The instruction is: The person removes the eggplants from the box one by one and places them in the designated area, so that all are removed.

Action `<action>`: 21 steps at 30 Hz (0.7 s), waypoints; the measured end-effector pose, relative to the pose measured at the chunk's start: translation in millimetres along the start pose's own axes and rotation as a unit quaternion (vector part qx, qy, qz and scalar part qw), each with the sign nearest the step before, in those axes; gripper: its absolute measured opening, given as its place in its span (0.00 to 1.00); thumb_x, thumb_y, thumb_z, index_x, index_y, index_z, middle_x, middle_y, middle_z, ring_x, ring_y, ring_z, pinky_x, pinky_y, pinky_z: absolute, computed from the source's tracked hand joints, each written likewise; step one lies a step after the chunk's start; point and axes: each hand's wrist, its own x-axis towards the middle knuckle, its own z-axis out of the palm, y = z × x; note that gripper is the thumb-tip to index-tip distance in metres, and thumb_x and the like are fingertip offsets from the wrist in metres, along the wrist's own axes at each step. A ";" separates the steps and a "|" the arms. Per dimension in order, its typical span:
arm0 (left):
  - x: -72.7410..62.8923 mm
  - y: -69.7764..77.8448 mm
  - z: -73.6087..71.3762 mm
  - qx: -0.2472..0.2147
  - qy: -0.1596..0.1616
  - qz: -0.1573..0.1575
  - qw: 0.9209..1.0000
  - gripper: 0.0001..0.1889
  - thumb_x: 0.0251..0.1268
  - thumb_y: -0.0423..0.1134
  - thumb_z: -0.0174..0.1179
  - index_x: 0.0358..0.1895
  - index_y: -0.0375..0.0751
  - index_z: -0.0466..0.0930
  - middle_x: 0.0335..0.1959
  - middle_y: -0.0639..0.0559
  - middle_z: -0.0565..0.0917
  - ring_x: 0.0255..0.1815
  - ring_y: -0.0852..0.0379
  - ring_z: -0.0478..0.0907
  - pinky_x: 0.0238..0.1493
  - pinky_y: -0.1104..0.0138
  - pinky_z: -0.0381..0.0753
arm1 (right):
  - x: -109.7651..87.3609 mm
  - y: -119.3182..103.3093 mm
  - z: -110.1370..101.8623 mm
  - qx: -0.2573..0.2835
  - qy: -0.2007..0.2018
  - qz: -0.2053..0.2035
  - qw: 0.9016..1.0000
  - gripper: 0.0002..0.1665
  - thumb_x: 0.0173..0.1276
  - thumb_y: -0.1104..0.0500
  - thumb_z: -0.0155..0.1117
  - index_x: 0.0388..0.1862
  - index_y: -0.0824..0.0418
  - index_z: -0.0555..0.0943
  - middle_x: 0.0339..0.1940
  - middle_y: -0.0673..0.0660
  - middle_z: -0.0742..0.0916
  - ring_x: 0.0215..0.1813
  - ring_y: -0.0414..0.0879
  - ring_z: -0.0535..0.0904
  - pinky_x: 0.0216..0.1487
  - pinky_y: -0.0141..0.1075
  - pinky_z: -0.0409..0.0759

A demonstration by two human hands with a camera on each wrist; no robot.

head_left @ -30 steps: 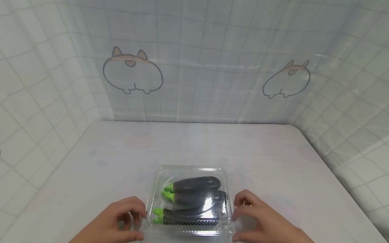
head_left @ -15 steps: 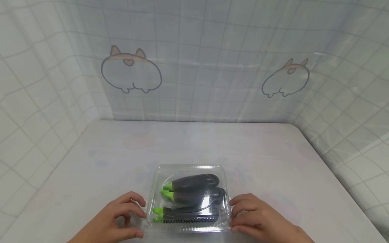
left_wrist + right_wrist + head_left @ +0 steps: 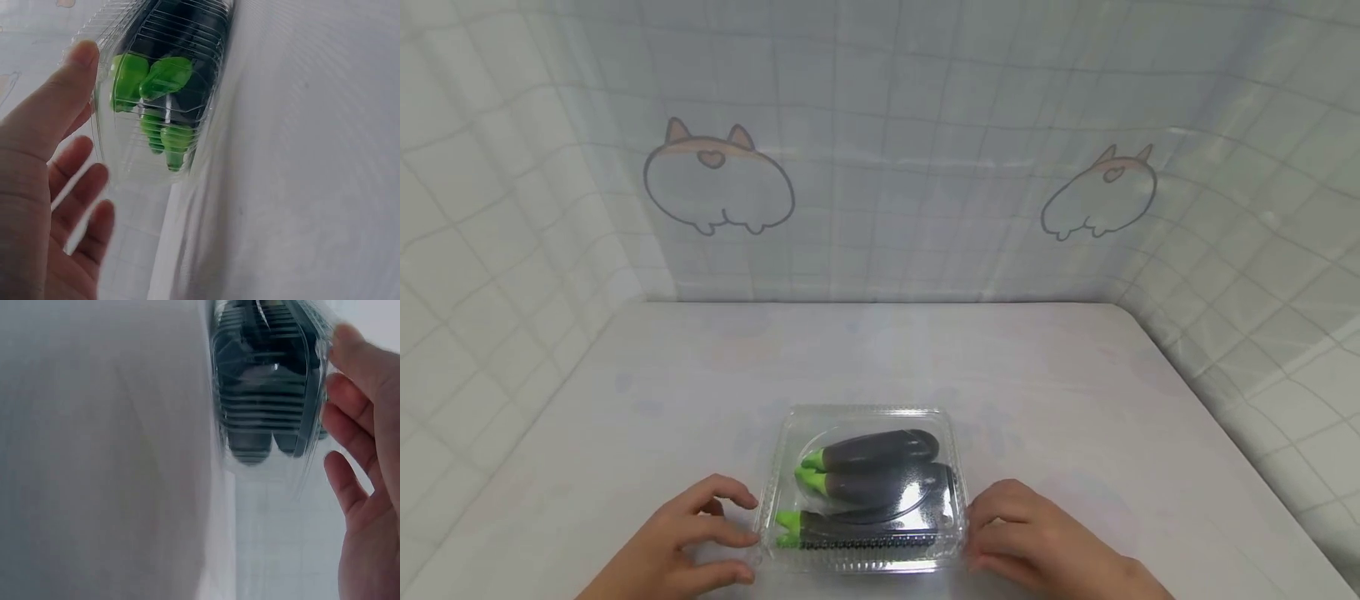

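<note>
A clear plastic clamshell container [image 3: 865,562], lid down, lies near the front of the table. Inside are three eggplants: one at the back [image 3: 880,450], one in the middle [image 3: 865,486] and one along the front [image 3: 857,527]. Their bright green stems [image 3: 165,78] point left. My left hand [image 3: 681,537] is beside the container's left edge, fingers spread, with the thumb [image 3: 84,55] overlapping the rim in the left wrist view. At the right edge, my right hand [image 3: 1037,537] pinches the rim near the front corner, thumb [image 3: 345,344] and curled fingers close together there.
The pale tabletop [image 3: 880,358] spreads behind and to both sides of the container. A grid-patterned curtain [image 3: 880,167] with cartoon animal drawings encloses the back and sides.
My right hand has closed in from beside the container onto its right rim, covering the front corner tab. The left fingers have spread a little wider. The container stays nearly in place.
</note>
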 end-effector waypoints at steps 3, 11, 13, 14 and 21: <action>10.8 3.2 -1.2 0.006 0.008 0.061 0.998 0.16 0.50 0.32 0.75 0.45 0.44 0.86 0.50 0.42 0.77 0.50 0.53 0.74 0.49 0.72 0.73 | 4.2 -0.1 -3.6 0.005 0.011 -0.017 1.000 0.11 0.62 0.62 0.74 0.43 0.57 0.85 0.47 0.49 0.81 0.51 0.46 0.77 0.54 0.32 0.74; 18.5 -3.2 -0.5 0.031 -0.014 0.148 0.988 0.06 0.62 0.32 0.68 0.41 0.39 0.86 0.41 0.50 0.83 0.49 0.47 0.78 0.58 0.66 0.72 | 11.9 2.2 -7.6 0.018 0.030 -0.049 0.998 0.09 0.63 0.65 0.72 0.43 0.62 0.86 0.45 0.53 0.82 0.48 0.48 0.79 0.51 0.33 0.76; 16.3 -3.5 -0.3 0.044 -0.030 0.143 0.988 0.04 0.65 0.32 0.66 0.41 0.39 0.85 0.42 0.51 0.83 0.48 0.49 0.78 0.57 0.67 0.73 | 10.8 2.6 -6.3 0.016 0.028 -0.046 0.998 0.09 0.63 0.66 0.72 0.43 0.61 0.86 0.45 0.53 0.83 0.48 0.48 0.79 0.52 0.33 0.76; 15.1 -3.2 -0.4 0.053 -0.038 0.135 0.989 0.04 0.66 0.32 0.65 0.42 0.39 0.84 0.43 0.51 0.82 0.49 0.51 0.78 0.57 0.68 0.73 | 9.9 2.4 -5.5 0.016 0.025 -0.040 0.999 0.09 0.63 0.65 0.72 0.43 0.61 0.86 0.46 0.52 0.83 0.49 0.47 0.79 0.52 0.32 0.76; 12.2 0.2 1.5 0.097 -0.049 0.082 0.991 0.04 0.68 0.35 0.63 0.42 0.45 0.80 0.43 0.56 0.79 0.47 0.62 0.75 0.48 0.73 0.74 | 5.0 2.3 -0.3 -0.001 0.016 -0.027 1.000 0.09 0.62 0.65 0.73 0.42 0.59 0.86 0.45 0.49 0.83 0.48 0.45 0.79 0.53 0.31 0.75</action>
